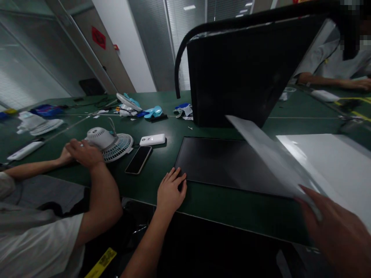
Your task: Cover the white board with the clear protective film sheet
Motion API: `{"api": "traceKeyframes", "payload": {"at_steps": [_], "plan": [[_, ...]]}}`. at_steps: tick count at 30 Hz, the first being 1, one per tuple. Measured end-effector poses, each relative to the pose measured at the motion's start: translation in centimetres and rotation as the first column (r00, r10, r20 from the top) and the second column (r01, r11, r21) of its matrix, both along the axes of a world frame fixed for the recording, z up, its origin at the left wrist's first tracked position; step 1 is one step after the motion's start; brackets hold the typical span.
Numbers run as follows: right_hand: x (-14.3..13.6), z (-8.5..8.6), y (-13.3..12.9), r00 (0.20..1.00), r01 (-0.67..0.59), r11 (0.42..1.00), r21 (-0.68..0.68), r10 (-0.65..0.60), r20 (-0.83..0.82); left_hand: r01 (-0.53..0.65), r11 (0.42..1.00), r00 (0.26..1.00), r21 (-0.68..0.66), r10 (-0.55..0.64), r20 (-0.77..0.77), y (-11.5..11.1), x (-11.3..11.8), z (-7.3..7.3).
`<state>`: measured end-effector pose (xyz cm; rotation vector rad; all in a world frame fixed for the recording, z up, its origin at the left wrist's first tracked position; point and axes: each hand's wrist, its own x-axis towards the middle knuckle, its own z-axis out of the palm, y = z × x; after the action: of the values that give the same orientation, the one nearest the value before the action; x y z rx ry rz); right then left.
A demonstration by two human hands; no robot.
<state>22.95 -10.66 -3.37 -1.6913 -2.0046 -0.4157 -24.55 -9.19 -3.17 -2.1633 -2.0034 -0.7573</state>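
1. Two hands are at work on a flat dark panel (228, 164), a matte black rectangle lying on the green table (232, 210), close to the near edge.
2. The left hand (171, 191) is flat and loose, fingers spread, tips pressing the panel's near left corner; it grasps nothing.
3. The right hand (339, 227) is low at the right, pinching the edge of a thin, glossy film (269, 154). The film rises off the panel in a stiff, pale strip.
4. A white sheet (327, 166), smooth and shiny, lies right of the panel and runs under the film.
5. Behind the panel stands a big black slab (246, 73), upright and tilted, with a curved black bar over its top.
6. To the left, a co-worker's hands (79, 152) rest on a small white fan (111, 143) with a round ribbed grille.
7. Just beside the fan lie a black phone (139, 159) and a white rounded power bank (152, 139).
8. Blue and white scraps (145, 110) litter the far table.
9. Another person's forearm (333, 81) rests on the table at far right.
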Motion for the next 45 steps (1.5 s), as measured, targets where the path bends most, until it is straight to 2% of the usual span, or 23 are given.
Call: {"api": "traceKeyframes", "payload": {"at_steps": [2,4,8,12,14,17,19,23,27,34,40,45], "plan": [[-3.3,1.6,1.4,0.986,-0.161,0.987,-0.012,0.161,0.032,-0.011,1.0,1.0,0.009,0.011,0.005,-0.1,0.0,-0.1],[-5.6,2.0,3.0,0.977,-0.207,0.978,-0.038,0.209,0.044,-0.017,1.0,1.0,0.018,0.016,0.014,-0.1,-0.1,-0.2],[-7.3,-0.2,5.5,0.966,-0.249,0.961,-0.122,0.255,0.036,-0.068,0.996,0.997,0.05,0.065,0.048,-0.4,-0.4,-0.4],[-7.4,-2.1,5.7,0.964,-0.257,0.948,-0.187,0.266,0.022,-0.214,0.971,0.97,0.11,0.197,0.142,-0.7,-0.7,-0.7],[-7.4,-2.4,5.4,0.968,-0.24,0.949,-0.206,0.249,0.022,-0.218,0.97,0.968,0.108,0.201,0.148,-0.8,-0.8,-0.7],[-7.4,-2.5,5.0,0.975,-0.213,0.953,-0.215,0.223,0.023,-0.11,0.993,0.993,0.038,0.108,0.047,-0.7,-0.7,-0.7],[-7.3,-2.5,4.9,0.978,-0.2,0.956,-0.213,0.209,0.022,-0.081,0.996,0.996,-0.025,0.081,-0.025,-0.7,-0.6,-0.5],[-7.2,-2.6,4.8,0.985,-0.166,0.964,-0.207,0.173,0.018,-0.124,0.985,0.988,-0.122,0.112,-0.106,-0.6,-0.2,0.0],[-7.0,-2.6,4.7,0.992,-0.123,0.972,-0.202,0.126,0.001,-0.157,0.974,0.982,-0.163,0.137,-0.128,-0.3,-0.1,0.0],[-7.4,-2.6,4.4,0.999,0.013,0.98,-0.201,-0.023,-0.046,-0.17,0.974,0.982,-0.148,0.154,-0.111,0.2,-0.2,-0.6],[-6.7,-2.7,4.8,0.956,0.229,0.947,-0.223,-0.263,-0.134,-0.144,0.989,0.987,-0.035,0.146,0.061,-0.7,-0.5,-0.4],[-6.1,-2.7,5.3,0.957,0.228,0.933,-0.277,-0.267,-0.114,-0.129,0.991,0.989,-0.023,0.131,0.07,-0.8,-0.6,-0.4]]}}
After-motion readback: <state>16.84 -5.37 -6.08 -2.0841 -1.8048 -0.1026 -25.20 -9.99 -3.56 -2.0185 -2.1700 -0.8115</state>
